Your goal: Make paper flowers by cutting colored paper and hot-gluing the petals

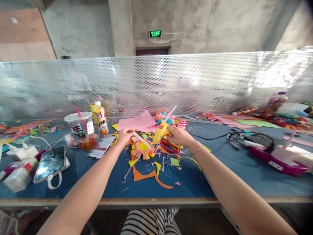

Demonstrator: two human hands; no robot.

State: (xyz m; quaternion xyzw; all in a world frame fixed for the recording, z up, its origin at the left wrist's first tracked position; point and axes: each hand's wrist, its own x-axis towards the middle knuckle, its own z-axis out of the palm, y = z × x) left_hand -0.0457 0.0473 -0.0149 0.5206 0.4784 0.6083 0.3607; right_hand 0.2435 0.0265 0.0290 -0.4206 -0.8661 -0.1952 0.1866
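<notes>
Taking the paper flower (142,147) as the landmark: it lies flat on the blue surface (220,173) amid a heap of coloured paper scraps (156,166), a pink ruffled ring around a yellow centre. The left hand (125,135) sits just up and to the left of it, fingers curled onto a pale stick (141,139) that slants across the flower's top edge, its long axis running from the hand down and to the right. The right hand (179,135) is further to the flower's right, closed around a yellow glue gun (161,130) whose white glue stick pokes up and away at the back; which way the nozzle points cannot be made out clearly. Red-handled scissors (169,147) lie just below that hand, right of the flower. The left hand is the nearer of the two to the flower. Far to the flower's left stand a plastic cup with a red straw (79,125), a juice bottle (100,118) and a phone (50,163). A pink paper sheet (137,122) lies just behind the flower.
</notes>
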